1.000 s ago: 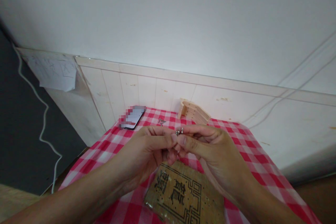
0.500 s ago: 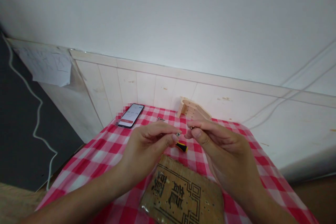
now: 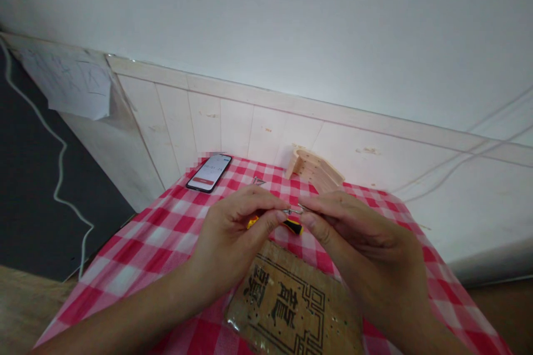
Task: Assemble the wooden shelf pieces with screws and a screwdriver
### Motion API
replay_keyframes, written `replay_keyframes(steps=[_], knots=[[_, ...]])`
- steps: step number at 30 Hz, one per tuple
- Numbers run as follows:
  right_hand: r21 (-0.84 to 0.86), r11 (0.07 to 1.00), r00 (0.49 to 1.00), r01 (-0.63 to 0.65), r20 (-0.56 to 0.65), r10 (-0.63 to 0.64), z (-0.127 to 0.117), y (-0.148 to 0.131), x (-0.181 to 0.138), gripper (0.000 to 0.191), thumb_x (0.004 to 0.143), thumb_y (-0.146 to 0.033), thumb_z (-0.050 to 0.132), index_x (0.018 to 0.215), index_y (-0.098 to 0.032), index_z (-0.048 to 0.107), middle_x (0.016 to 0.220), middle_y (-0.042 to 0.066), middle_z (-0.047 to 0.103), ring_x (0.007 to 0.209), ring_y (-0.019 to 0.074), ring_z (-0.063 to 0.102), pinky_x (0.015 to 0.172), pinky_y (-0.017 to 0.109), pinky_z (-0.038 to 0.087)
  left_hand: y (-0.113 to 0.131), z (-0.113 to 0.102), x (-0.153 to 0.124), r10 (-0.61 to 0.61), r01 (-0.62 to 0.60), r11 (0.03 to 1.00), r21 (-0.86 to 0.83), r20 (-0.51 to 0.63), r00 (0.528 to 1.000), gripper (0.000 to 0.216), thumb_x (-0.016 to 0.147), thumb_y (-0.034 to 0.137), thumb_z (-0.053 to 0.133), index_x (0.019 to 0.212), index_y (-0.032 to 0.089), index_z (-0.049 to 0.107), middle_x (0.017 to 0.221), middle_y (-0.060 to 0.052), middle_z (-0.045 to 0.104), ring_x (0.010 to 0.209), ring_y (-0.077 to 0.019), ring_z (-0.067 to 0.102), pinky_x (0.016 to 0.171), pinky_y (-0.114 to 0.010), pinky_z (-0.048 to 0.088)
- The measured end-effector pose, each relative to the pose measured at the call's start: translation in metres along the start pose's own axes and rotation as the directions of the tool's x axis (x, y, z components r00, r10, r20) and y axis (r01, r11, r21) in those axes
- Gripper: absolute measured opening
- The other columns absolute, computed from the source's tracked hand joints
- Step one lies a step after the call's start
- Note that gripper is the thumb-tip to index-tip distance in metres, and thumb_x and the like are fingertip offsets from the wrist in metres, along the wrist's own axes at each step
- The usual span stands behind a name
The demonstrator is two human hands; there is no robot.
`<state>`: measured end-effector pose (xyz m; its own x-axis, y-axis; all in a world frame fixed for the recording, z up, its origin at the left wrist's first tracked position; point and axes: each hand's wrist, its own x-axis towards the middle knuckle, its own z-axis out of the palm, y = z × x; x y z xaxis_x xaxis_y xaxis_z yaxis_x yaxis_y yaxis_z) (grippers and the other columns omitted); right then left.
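My left hand (image 3: 233, 230) and my right hand (image 3: 358, 233) meet above the middle of the table, both pinched at the fingertips. Between the two pinches runs a thin small metal part (image 3: 292, 211), held from both ends. Just under the fingertips a small yellow-and-black screwdriver (image 3: 292, 226) lies on the red-and-white checked tablecloth (image 3: 166, 227). Below the hands lies a brown printed board with black characters (image 3: 291, 299), partly hidden by my right wrist.
A phone (image 3: 209, 172) with a lit screen lies at the table's far left corner. A pale wooden rack piece (image 3: 313, 169) stands against the white panelled wall. A small triangular metal bit (image 3: 258, 181) lies near the far edge. A white cable (image 3: 58, 166) hangs at left.
The hands, touching a second ago, drew apart with a small part in each pinch, then came together again. The yellow-and-black screwdriver on the cloth came into sight. The view tilted slightly.
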<state>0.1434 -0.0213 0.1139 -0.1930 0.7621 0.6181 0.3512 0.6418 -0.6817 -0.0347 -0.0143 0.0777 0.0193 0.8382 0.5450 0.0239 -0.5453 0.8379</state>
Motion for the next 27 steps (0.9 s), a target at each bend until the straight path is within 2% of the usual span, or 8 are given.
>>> replay_keyframes(steps=[6, 12, 16, 21, 27], knots=[[-0.061, 0.997, 0.999, 0.039, -0.008, -0.039, -0.001, 0.000, -0.001, 0.040, 0.084, -0.001, 0.070, 0.099, -0.036, 0.080, 0.091, -0.007, 0.081, 0.080, 0.0123, 0.074, 0.076, 0.025, 0.062, 0.000, 0.000, 0.001, 0.025, -0.025, 0.999, 0.040, 0.007, 1.000, 0.014, 0.089, 0.011, 0.070, 0.089, 0.020, 0.080, 0.084, -0.001, 0.075, 0.076, -0.0116, 0.069, 0.067, -0.020, 0.055], [-0.110, 0.992, 0.997, 0.068, 0.031, -0.065, -0.002, 0.005, 0.000, 0.034, 0.082, 0.000, 0.070, 0.097, -0.030, 0.078, 0.089, -0.007, 0.081, 0.078, 0.0101, 0.074, 0.074, 0.020, 0.061, -0.003, -0.002, 0.001, 0.036, -0.038, 0.998, 0.052, 0.041, 0.999, 0.016, 0.090, 0.009, 0.068, 0.088, 0.021, 0.079, 0.081, 0.000, 0.072, 0.074, -0.0108, 0.066, 0.065, -0.020, 0.053], [-0.161, 0.981, 0.994, 0.104, 0.043, -0.099, -0.003, 0.007, 0.001, 0.031, 0.083, -0.001, 0.070, 0.097, -0.028, 0.077, 0.089, -0.006, 0.081, 0.079, 0.0103, 0.075, 0.075, 0.021, 0.061, -0.005, -0.004, 0.001, 0.042, -0.049, 0.994, 0.095, 0.072, 0.996, 0.016, 0.091, 0.011, 0.067, 0.090, 0.022, 0.079, 0.083, 0.000, 0.071, 0.076, -0.0113, 0.066, 0.066, -0.021, 0.052], [-0.206, 0.958, 0.977, 0.200, 0.115, -0.179, -0.003, 0.007, 0.000, 0.029, 0.087, -0.003, 0.066, 0.100, -0.027, 0.075, 0.091, -0.002, 0.080, 0.082, 0.0127, 0.075, 0.076, 0.024, 0.061, -0.005, -0.005, 0.001, 0.029, -0.044, 0.990, 0.135, 0.111, 0.993, 0.016, 0.092, 0.009, 0.065, 0.085, 0.020, 0.075, 0.081, 0.001, 0.068, 0.075, -0.0105, 0.064, 0.066, -0.020, 0.051], [-0.220, 0.958, 0.980, 0.184, 0.113, -0.162, 0.000, 0.009, -0.003, 0.022, 0.090, -0.006, 0.066, 0.098, -0.023, 0.075, 0.088, 0.000, 0.079, 0.080, 0.0136, 0.075, 0.072, 0.025, 0.061, -0.008, -0.003, 0.000, 0.059, -0.073, 0.979, 0.192, 0.079, 0.995, 0.015, 0.089, 0.007, 0.067, 0.081, 0.019, 0.070, 0.076, 0.002, 0.066, 0.071, -0.0099, 0.061, 0.064, -0.021, 0.048]])
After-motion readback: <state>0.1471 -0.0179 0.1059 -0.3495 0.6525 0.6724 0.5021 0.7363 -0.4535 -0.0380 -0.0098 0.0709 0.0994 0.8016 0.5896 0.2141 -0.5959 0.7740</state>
